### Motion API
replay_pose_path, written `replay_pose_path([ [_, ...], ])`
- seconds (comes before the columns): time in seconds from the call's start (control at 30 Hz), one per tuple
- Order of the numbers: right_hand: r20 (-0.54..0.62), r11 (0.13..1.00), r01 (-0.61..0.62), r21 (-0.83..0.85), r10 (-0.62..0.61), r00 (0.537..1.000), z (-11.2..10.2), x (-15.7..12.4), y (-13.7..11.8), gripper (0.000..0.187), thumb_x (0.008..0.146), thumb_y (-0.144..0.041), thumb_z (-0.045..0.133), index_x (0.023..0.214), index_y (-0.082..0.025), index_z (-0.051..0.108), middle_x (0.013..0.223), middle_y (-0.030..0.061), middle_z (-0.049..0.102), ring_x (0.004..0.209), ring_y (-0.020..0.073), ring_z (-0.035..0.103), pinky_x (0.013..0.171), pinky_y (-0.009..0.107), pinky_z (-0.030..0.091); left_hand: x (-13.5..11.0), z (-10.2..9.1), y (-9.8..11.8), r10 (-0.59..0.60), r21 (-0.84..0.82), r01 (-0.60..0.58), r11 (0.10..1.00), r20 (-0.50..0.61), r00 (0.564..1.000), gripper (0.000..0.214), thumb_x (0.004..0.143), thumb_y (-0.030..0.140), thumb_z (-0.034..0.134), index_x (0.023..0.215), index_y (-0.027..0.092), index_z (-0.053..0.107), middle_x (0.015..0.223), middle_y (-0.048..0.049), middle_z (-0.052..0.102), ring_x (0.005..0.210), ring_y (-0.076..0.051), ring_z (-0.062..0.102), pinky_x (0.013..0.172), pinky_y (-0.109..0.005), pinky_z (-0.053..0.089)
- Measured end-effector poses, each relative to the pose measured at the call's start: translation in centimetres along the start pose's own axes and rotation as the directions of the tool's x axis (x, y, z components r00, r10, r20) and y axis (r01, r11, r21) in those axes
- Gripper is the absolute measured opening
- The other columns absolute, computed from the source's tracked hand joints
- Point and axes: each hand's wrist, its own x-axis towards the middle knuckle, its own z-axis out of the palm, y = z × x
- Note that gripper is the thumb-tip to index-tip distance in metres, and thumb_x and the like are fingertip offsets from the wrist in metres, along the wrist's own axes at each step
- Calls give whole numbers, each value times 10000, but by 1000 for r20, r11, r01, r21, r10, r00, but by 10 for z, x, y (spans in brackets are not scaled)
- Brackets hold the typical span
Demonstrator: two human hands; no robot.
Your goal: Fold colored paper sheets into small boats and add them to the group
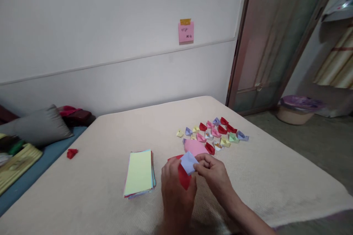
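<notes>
My left hand (176, 187) and my right hand (213, 174) meet over the cream table cover, both pinching paper. Between them is a small lavender paper piece (189, 162) on top of a red paper piece (183, 177). The right thumb and fingers press on the lavender piece's right edge; the left fingers wrap around the red piece. A pink folded sheet (194, 147) lies flat just beyond the hands. To the left of the hands sits a stack of coloured sheets (139, 172) with a pale yellow one on top.
Several small folded paper boats (217, 133) in red, pink, yellow, green and lavender lie beyond the hands. A red paper scrap (72, 153) lies on the blue mattress at left, near a grey pillow (41, 125). A pink note (185, 31) hangs on the wall.
</notes>
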Motion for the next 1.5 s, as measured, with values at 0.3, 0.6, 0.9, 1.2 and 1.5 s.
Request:
replay_pose_path([
  [0.3,27,998,56,0,-56,998,5,-16,-12,188,755,-347,637,804,-191,545,526,-55,520,527,131,475,543,240,389,0,0,0,-150,-149,142,979,-45,988,114,807,206,573,725,230,648,683,-36,592,697,-201,528,716,-315,383],
  [0.6,71,999,35,33,-37,997,0,-5,-11,222,794,-373,581,834,-162,639,648,1,566,593,142,491,547,242,384,11,-7,-6,-571,-761,623,184,433,698,140,708,215,675,717,185,539,567,68,489,527,-80,426,531,-196,321],
  [0.9,142,997,6,72,-16,990,7,-11,-10,227,768,-357,607,836,-147,661,563,-21,554,529,132,499,523,250,392,9,-4,-3,-602,-736,617,277,368,709,194,654,213,704,672,173,515,508,80,479,490,-72,426,509,-191,316],
  [1.2,230,998,38,43,-47,972,6,-8,-7,204,744,-297,614,891,-160,648,566,-31,561,516,125,507,503,241,382,11,-1,-4,-495,-725,633,273,458,738,204,612,172,703,699,179,518,646,16,635,600,-133,587,591,-240,437],
  [1.5,300,979,169,113,-196,934,-9,-3,-12,292,786,-227,599,1078,-222,596,975,39,624,878,179,577,773,290,452,23,-12,-3,-455,-727,549,413,358,816,457,547,73,658,935,210,460,785,-8,677,570,-118,597,538,-213,433],
])
